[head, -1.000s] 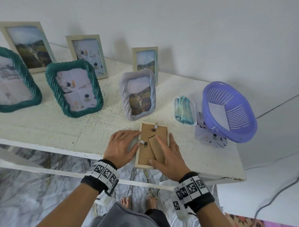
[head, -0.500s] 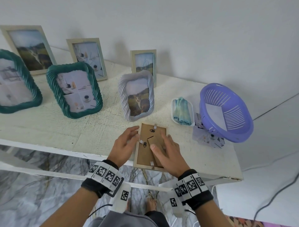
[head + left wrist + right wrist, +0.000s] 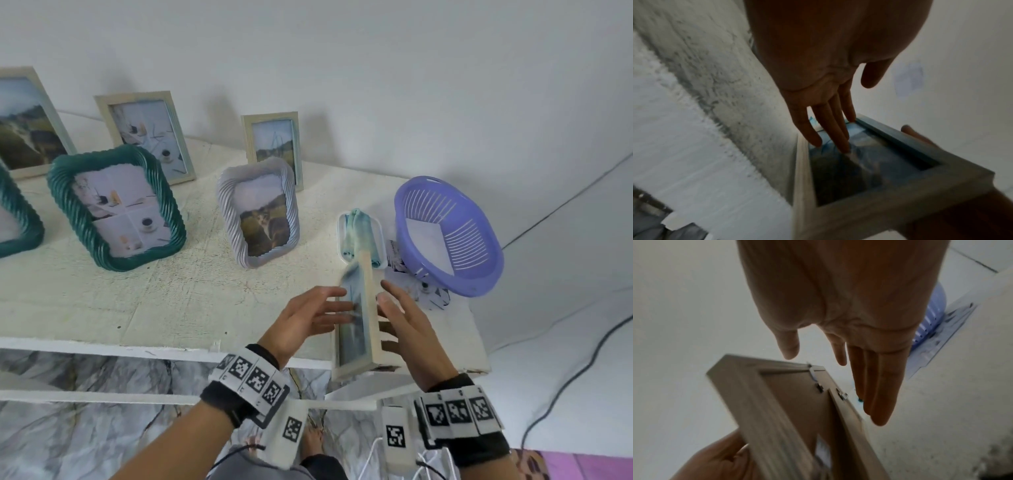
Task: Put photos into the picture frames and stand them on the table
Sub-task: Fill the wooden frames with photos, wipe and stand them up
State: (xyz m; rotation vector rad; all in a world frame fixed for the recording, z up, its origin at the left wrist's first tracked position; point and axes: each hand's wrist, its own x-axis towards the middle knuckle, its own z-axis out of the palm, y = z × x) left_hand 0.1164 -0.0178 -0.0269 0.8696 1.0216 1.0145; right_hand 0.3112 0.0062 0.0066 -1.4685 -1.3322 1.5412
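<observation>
A small light wooden picture frame (image 3: 356, 329) with a bluish photo in it is held up on edge above the front of the white table (image 3: 102, 308). My left hand (image 3: 322, 311) lays straight fingers (image 3: 830, 129) on the glass side (image 3: 859, 170). My right hand (image 3: 407, 322) stands flat with straight fingers (image 3: 873, 386) beside the brown back (image 3: 793, 399), where the stand leg and metal clips show. The frame is blurred in all views. How much of the right palm touches the back is hidden.
Standing on the table are a teal twisted frame (image 3: 116, 209), a pale lilac frame with a cat photo (image 3: 258, 210) and wooden frames (image 3: 274, 144) by the wall. At the right are a tray with a teal cloth (image 3: 359, 236), a purple basket (image 3: 448, 236) and loose prints (image 3: 428, 294).
The wooden frame lay face down at the table's front edge under both hands. It is now lifted and turned on edge between the two hands, glass side facing left.
</observation>
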